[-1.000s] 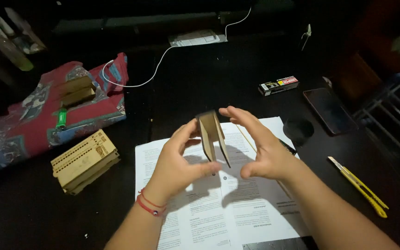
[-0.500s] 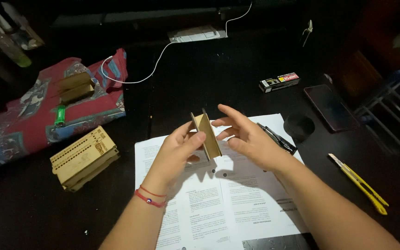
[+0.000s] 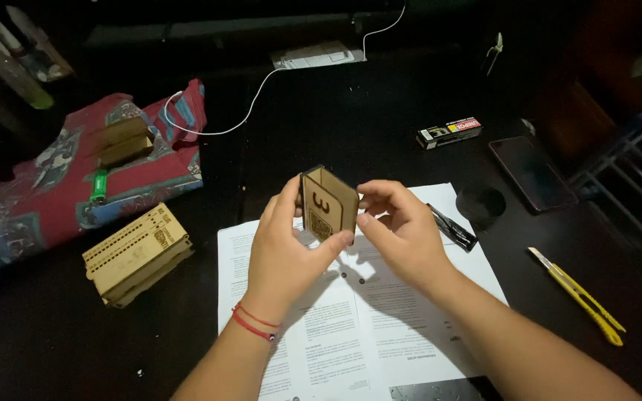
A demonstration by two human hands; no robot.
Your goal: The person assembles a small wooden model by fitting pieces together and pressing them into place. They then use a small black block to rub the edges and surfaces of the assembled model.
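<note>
Both hands meet above the printed paper sheet [image 3: 380, 327], which lies on the dark table [image 3: 53, 349]. The left hand [image 3: 287, 249] is closed around the near side of a small wooden piece [image 3: 327, 204], thumb pressed on its front face. The right hand [image 3: 403, 230] pinches the far edge with its fingertips. The piece looks like thin cut plywood folded into an open box shape: probably light and stiff, but liable to snap at its thin joints, so it is best held by the flat faces, not the edges.

Right of the paper lie a black pen [image 3: 452, 226] and, farther off, a yellow knife [image 3: 577, 295]. Left of the paper sits a slotted wooden box [image 3: 137, 252]. Beyond that is a red cloth [image 3: 61, 178]. Past the paper's far edge lie a small dark carton [image 3: 449, 133], a phone [image 3: 533, 174] and a white cable [image 3: 261, 89].
</note>
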